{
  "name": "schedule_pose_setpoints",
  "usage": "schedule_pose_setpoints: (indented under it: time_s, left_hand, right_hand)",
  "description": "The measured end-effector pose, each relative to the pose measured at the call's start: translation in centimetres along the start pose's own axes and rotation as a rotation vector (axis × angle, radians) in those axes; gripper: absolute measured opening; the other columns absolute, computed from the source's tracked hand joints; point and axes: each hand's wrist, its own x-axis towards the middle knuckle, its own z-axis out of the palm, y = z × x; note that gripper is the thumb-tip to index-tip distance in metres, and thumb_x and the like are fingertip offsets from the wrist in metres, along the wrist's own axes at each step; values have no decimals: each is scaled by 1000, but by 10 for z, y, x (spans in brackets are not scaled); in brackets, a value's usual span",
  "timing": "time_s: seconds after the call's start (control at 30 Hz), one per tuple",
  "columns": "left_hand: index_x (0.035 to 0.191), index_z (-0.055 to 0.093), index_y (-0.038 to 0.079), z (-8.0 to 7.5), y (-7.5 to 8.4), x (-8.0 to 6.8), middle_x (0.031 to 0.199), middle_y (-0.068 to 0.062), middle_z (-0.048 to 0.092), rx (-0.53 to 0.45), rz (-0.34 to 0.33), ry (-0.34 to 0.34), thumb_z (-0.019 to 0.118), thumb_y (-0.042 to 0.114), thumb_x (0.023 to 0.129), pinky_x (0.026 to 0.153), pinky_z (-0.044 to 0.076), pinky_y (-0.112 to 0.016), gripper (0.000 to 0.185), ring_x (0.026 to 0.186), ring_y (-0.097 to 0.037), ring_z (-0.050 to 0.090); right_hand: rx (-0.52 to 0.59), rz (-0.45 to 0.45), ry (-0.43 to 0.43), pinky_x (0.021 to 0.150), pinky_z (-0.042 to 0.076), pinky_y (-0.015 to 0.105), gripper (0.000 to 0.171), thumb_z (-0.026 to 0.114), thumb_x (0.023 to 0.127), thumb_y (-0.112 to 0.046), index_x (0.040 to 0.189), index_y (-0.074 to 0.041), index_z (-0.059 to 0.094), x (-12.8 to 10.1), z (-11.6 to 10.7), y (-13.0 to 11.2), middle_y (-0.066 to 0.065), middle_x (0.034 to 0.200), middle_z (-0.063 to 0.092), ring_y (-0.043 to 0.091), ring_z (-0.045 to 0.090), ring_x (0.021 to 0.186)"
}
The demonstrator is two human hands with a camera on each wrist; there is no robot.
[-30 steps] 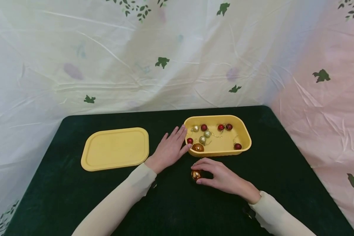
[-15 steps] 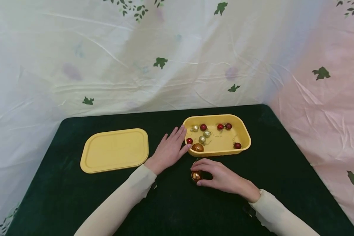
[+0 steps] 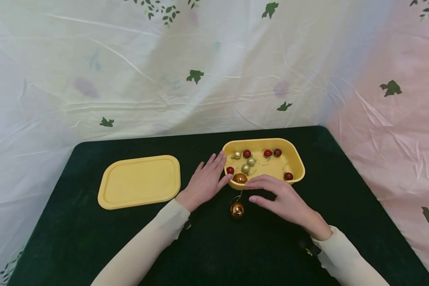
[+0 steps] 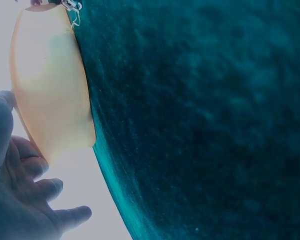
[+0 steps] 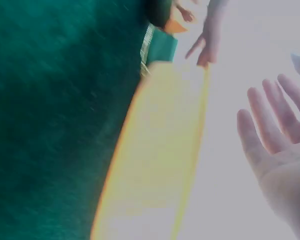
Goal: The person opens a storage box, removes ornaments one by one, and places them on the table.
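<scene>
Dark green cloth table [image 3: 93,246], leaf-print sheet [image 3: 164,79] behind; both hands apart, fingers relaxed, holding nothing

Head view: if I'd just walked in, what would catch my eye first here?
Probably the yellow tub at the back right of the dark table, with small red and gold baubles in it. One copper bauble lies alone on the table in front of it, between the left hand, flat against the tub's end, and the open right hand. The yellow lid lies apart on the left.
</scene>
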Motion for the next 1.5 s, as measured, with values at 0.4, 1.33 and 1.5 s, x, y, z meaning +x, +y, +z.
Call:
schedule_pose_setpoints:
  time_s: [0.4,1.33,1.5]
  left_hand:
    - [166,22,10,1,-1,-2,173,-4,12,-22,11,2,34,58,109,121,25,-61,75,158,-28,16]
    - [166,21,12,1,-2,-3,173,-1,11,2,-3,-11,32,59,109,121,25,-60,76,158,-28,15]
    - [166,22,12,1,-1,-3,173,-2,12,5,1,-9,31,60,109,121,25,-60,76,158,-29,16]
  right_hand:
    - [29,41,43,103,49,44,37,74,98,-16,135,-16,68,22,-15,13,-5,131,69,17,62,123]
    - [55,304,-250,107,45,56,56,75,95,-41,143,-15,63,68,-7,56,6,144,62,29,58,128]
    - [84,320,-302,107,47,52,55,76,95,-38,143,-13,63,71,-4,59,5,135,68,24,63,122]
